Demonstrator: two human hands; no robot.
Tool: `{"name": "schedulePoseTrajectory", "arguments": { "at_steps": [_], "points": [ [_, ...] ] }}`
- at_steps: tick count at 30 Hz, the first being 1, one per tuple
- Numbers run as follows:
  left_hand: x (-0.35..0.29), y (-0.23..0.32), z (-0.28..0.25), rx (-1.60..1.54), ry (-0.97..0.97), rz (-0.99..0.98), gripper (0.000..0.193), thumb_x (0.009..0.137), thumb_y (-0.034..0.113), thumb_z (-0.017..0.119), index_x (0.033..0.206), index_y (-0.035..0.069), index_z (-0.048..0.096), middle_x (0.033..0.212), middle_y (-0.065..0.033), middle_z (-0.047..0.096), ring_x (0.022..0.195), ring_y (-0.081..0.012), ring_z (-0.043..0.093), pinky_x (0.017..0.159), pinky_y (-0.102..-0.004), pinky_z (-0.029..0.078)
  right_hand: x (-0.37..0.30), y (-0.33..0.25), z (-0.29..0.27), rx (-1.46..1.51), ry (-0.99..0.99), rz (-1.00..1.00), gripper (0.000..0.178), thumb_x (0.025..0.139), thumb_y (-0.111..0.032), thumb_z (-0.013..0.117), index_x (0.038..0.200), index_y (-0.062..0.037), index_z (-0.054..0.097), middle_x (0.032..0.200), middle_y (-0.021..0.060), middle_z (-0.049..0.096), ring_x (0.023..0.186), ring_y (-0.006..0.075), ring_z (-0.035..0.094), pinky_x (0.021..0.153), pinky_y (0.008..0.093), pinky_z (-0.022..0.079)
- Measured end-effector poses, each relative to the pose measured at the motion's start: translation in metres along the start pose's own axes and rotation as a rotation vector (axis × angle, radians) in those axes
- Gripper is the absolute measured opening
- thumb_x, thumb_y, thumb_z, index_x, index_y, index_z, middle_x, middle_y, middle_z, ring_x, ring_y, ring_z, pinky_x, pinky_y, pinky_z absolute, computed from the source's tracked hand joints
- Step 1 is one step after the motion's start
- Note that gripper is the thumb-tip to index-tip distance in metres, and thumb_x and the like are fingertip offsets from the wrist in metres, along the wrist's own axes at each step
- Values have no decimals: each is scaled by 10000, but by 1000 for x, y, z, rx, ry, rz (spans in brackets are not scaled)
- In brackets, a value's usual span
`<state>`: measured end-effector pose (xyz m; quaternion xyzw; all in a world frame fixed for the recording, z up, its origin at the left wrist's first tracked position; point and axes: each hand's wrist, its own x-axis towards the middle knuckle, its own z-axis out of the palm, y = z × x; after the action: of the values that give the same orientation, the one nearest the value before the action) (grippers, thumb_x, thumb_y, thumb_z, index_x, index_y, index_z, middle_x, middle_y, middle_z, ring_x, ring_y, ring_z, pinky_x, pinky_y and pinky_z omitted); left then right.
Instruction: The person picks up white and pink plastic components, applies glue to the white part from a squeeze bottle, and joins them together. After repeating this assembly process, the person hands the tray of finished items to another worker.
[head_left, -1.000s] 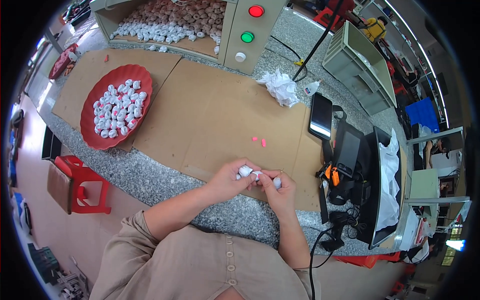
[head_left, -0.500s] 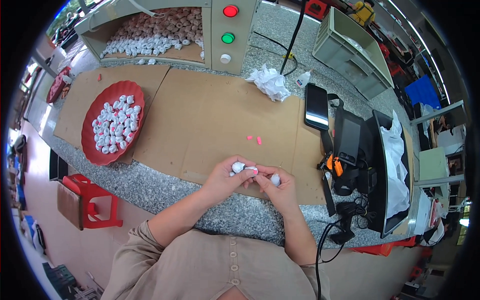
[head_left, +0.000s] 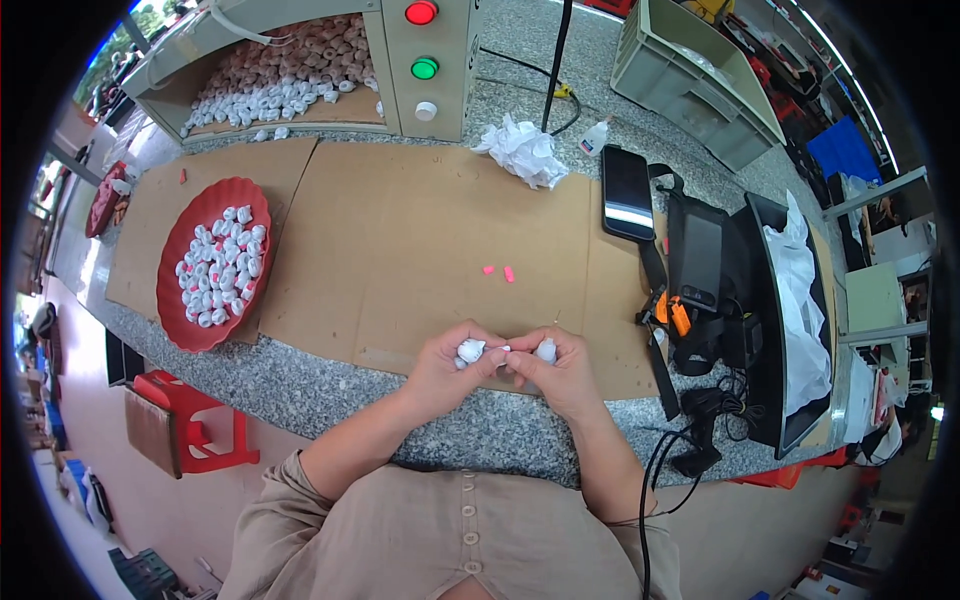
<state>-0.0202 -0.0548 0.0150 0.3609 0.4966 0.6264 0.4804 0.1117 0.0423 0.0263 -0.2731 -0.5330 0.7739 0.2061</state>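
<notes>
Closed in a pinch, the left hand (head_left: 440, 372) and right hand (head_left: 572, 376) grip a small white-and-pink piece (head_left: 505, 349) above flat brown cardboard (head_left: 420, 240), its pink more hidden than a moment ago, suggesting fingertip handling continues, while each also cradles a rounded white lump (head_left: 471, 350).

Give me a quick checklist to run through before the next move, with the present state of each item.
1. Left hand has hold of white lumps: ok.
2. Right hand free: not ok; it holds a white ball.
3. Small piece between the hands fully visible: not ok; mostly hidden.
4. That piece's condition: cannot tell.
5. Two loose pink bits uncovered on the cardboard, beyond the hands: ok.
6. Red dish of white pieces, at the left, apart from both hands: ok.
</notes>
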Motion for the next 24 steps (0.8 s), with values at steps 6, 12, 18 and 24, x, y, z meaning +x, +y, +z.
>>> {"name": "schedulePoseTrajectory", "arguments": {
  "at_steps": [6,12,18,24],
  "points": [
    [1,4,-1,-71,10,-103,98,829,121,541,880,41,511,762,-21,560,637,-59,500,544,-195,424,1,-4,0,49,-14,36,94,764,-39,594,835,16,570,711,63,588,536,69,519,460,186,410],
    [4,6,0,-188,3,-153,143,841,134,521,943,35,499,746,-21,544,621,-68,483,550,-201,413,4,-3,5,119,45,42,105,782,-47,567,853,30,561,713,84,589,521,87,521,453,211,420],
    [7,3,-4,-256,1,-175,175,845,131,511,983,31,471,761,-40,544,617,-82,485,552,-211,416,3,-5,4,184,42,48,107,787,-44,551,865,29,560,725,87,593,513,94,517,453,220,422],
    [11,4,-2,-336,49,-210,139,849,113,496,965,39,470,784,-55,551,630,-98,496,550,-225,425,3,-5,12,282,109,120,131,788,-64,544,883,25,562,723,76,587,521,91,509,469,219,417]
  ]
}}
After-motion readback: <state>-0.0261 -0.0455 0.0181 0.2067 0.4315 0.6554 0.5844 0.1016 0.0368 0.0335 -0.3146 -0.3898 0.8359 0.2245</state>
